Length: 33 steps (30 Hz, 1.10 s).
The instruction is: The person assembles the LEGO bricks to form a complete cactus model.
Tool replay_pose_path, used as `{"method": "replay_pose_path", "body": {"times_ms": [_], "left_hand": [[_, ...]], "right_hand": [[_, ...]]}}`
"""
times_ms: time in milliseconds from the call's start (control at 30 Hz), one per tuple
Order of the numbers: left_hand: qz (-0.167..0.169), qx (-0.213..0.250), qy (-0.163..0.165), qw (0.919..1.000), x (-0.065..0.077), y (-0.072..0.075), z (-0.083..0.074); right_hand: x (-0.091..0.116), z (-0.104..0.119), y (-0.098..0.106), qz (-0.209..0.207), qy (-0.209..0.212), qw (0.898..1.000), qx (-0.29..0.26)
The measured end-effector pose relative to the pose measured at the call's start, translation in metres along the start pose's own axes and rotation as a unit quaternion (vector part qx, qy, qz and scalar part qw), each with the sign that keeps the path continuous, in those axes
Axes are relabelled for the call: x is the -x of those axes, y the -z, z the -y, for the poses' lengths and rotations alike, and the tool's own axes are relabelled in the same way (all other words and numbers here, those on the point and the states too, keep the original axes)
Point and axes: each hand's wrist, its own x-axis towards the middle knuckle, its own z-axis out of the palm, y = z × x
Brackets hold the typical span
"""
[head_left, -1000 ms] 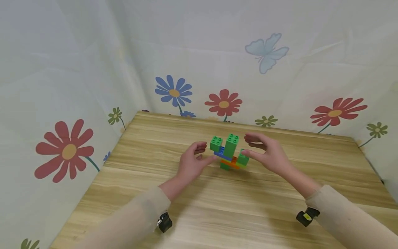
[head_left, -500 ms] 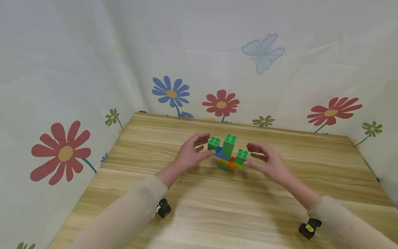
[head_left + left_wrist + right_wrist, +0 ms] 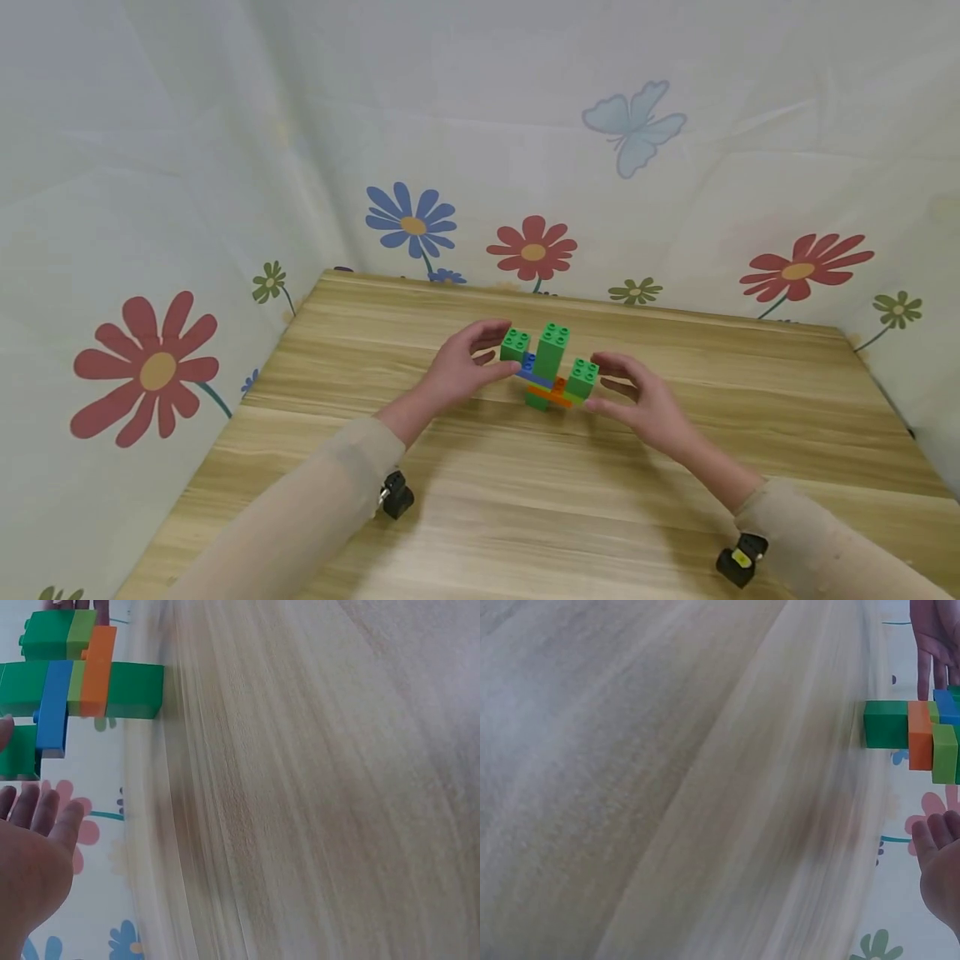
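A toy brick model (image 3: 551, 354) stands upright on the wooden table. Its bottom green brick (image 3: 135, 691) carries an orange piece (image 3: 97, 671), then lime and a blue piece (image 3: 54, 709), with a tall green column in the middle. Smaller green bricks top each side, left (image 3: 515, 344) and right (image 3: 582, 379). My left hand (image 3: 461, 367) flanks the left brick, thumb in front and fingers behind, loosely spread; the left wrist view shows a gap between fingers and brick. On the other side, my right hand (image 3: 651, 408) sits with its fingertips close beside the right brick.
The wooden table (image 3: 480, 517) extends around the model on all sides. Behind and left of it hangs a white curtain (image 3: 480, 100) printed with flowers and a butterfly. A small black wrist camera (image 3: 396, 495) hangs under the left sleeve, another (image 3: 741, 560) under the right.
My left hand has moved forward beside the left green brick. My right hand has come down and back, uncovering the right green brick. The model stands in the same place.
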Motion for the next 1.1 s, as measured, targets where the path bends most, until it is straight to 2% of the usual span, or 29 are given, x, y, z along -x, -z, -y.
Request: {"method": "replay_pose_path", "body": {"times_ms": [367, 533, 767, 1100], "left_hand": [[0.011, 0.012, -0.007, 0.9998, -0.002, 0.002, 0.0], [0.005, 0.027, -0.008, 0.9996, -0.001, 0.003, 0.001], [-0.005, 0.009, -0.014, 0.9998, 0.001, 0.003, 0.003], [-0.02, 0.014, -0.012, 0.9996, 0.002, 0.0, 0.003]], "right_hand": [[0.001, -0.006, -0.005, -0.011, 0.004, 1.0, -0.008], [0.0, -0.008, -0.008, -0.021, -0.002, 1.0, -0.022], [-0.001, -0.009, -0.011, -0.022, -0.003, 0.999, -0.023], [-0.002, -0.007, -0.013, -0.03, -0.018, 0.999, -0.019]]}}
